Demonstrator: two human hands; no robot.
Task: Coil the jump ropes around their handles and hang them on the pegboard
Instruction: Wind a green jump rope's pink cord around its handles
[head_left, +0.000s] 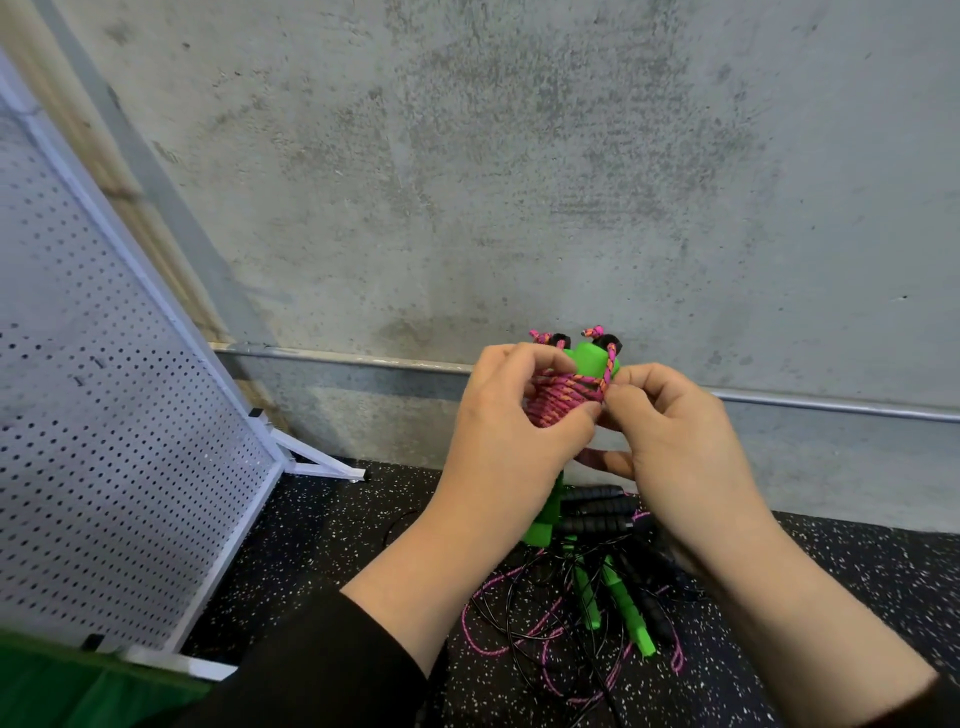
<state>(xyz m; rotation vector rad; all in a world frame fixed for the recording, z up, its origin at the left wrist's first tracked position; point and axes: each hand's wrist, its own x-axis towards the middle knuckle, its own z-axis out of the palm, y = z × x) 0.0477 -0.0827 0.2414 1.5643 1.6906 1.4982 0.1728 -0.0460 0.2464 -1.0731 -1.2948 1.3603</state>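
Together both hands (519, 415) (670, 441) pinch the coiled pink rope (563, 397).

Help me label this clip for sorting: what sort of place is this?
Probably a gym or its storage corner: speckled rubber floor, bare concrete wall, a white pegboard and jump ropes piled on the floor.

Speckled floor (322, 551); tangled ropes (524, 618), apparently loose.

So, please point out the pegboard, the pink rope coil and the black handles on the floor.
pegboard (104, 415): head view, on its perforated white panel.
pink rope coil (563, 397): head view, on the windings between the hands.
black handles (597, 512): head view, on one ribbed grip.
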